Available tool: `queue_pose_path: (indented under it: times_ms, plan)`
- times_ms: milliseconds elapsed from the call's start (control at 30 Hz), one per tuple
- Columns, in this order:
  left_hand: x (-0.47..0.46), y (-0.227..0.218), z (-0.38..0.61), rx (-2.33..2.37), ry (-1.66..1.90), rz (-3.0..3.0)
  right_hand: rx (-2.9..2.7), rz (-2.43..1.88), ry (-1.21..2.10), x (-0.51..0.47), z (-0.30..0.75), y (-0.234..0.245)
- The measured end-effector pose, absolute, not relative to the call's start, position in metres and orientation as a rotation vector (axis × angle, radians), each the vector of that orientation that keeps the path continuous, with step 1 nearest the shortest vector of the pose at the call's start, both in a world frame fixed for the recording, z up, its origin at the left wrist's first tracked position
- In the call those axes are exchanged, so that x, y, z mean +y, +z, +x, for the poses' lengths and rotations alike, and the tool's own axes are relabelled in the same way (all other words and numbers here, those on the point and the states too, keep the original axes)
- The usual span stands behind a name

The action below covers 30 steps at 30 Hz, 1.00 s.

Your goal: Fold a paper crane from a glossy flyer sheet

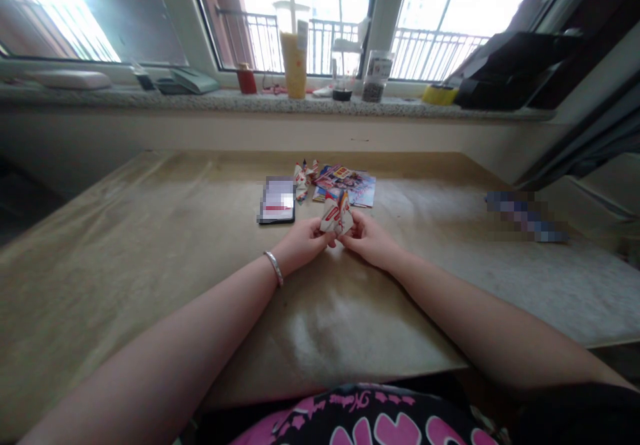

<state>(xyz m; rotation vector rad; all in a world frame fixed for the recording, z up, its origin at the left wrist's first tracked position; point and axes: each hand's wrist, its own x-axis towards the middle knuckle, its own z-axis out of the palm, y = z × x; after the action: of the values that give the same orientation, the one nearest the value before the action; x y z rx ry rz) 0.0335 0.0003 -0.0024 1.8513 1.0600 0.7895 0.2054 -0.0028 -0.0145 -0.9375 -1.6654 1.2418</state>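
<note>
A small piece of folded printed paper (pixel 337 215), red and white, is pinched between both my hands just above the tan table (pixel 150 251). My left hand (pixel 301 243), with a silver bracelet on its wrist, grips the paper's left side with closed fingers. My right hand (pixel 371 239) holds its right side, fingers curled. Just beyond the hands lie a phone (pixel 277 201), a small folded paper figure (pixel 303 179) and a pile of colourful printed sheets (pixel 347 185).
A blurred object (pixel 525 215) lies at the table's right side. The stone windowsill (pixel 150 100) behind holds a yellow bottle (pixel 295 63), a red jar (pixel 246 79), a clear jar (pixel 375 75) and a black bag (pixel 505 71). The table's front edge runs close to my body.
</note>
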Motion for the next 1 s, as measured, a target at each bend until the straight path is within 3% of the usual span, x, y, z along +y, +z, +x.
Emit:
queue_pose_path:
  times_ms: [500, 767, 1000]
  plan:
    - [0.0004, -0.0014, 0.0323, 1.081, 0.783, 1.956, -1.674, -0.954, 1.183, -0.0006, 0.2072, -0.0155]
    - [0.0023, -0.0040, 0.0381, 0.890, 1.146, 1.670, -1.734, -0.988, 1.067, -0.0010, 0.2088, -0.0126]
    - [-0.0002, -0.0013, 0.0385, 0.855, 1.106, 1.590, -1.652, -0.990, 0.948, -0.0066, 0.2110, -0.0101]
